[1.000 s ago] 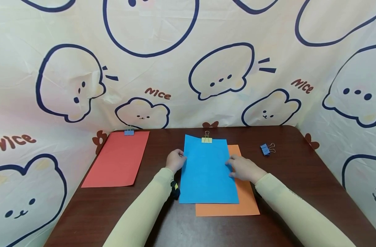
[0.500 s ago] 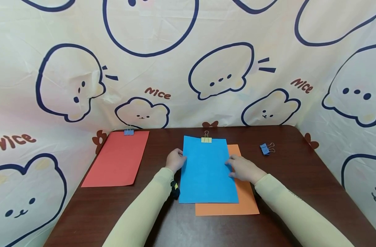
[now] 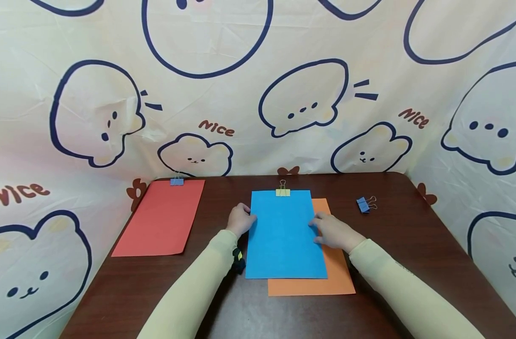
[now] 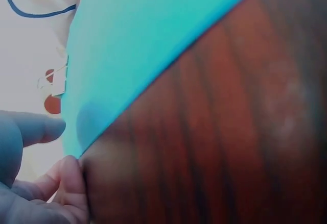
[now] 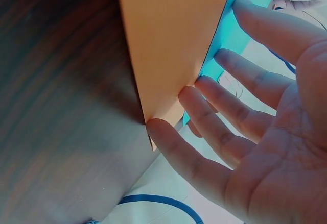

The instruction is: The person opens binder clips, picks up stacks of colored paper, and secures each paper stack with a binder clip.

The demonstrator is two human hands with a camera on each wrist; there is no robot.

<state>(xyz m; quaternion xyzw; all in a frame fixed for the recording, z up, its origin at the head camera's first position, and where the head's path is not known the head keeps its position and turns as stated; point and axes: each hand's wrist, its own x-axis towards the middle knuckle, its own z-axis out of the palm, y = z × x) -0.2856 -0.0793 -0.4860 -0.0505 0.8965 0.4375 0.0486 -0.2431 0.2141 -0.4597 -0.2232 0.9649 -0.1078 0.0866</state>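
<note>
A blue sheet of paper (image 3: 287,235) lies on the table, overlapping an orange sheet (image 3: 313,288) that shows along its right and lower sides. A yellow binder clip (image 3: 283,192) grips the blue sheet's top edge. At that sheet's left edge is my left hand (image 3: 240,219); in the left wrist view its curled fingers (image 4: 71,175) touch the edge, with the thumb apart from them. My right hand (image 3: 334,230) spreads over the right edge. In the right wrist view, its fingertips (image 5: 241,2) rest along the blue paper and the orange sheet's border.
A red sheet (image 3: 160,221) with a blue binder clip (image 3: 177,181) on its top edge lies at the left of the dark wooden table (image 3: 385,263). Another blue binder clip (image 3: 363,205) lies loose at the back right. A printed cloth (image 3: 249,103) hangs behind.
The blue sheet's upper left corner, raised earlier, has come down level with the rest of its top edge. Both hands have stayed almost in place.
</note>
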